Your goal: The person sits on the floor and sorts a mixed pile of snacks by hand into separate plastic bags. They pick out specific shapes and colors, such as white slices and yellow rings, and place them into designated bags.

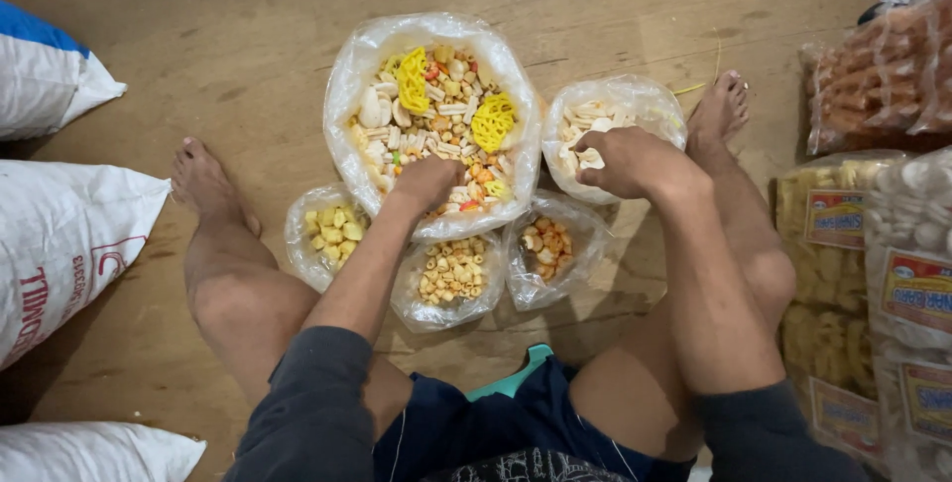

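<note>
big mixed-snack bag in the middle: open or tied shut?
Open. The big bag has its rim rolled back, snacks exposed, and the left hand rests inside on them.

Right hand (627, 162) fingertips hidden in the white-cracker bag (650, 103); packets (892, 294) cut off.

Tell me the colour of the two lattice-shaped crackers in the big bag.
Bright yellow lattice crackers, seen best in the head view, inside the big bag.

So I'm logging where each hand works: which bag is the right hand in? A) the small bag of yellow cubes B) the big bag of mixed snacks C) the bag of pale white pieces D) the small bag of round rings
C: the right hand is closed over pale pieces inside the bag of white pieces, while the left hand is in the big mixed bag.
</note>
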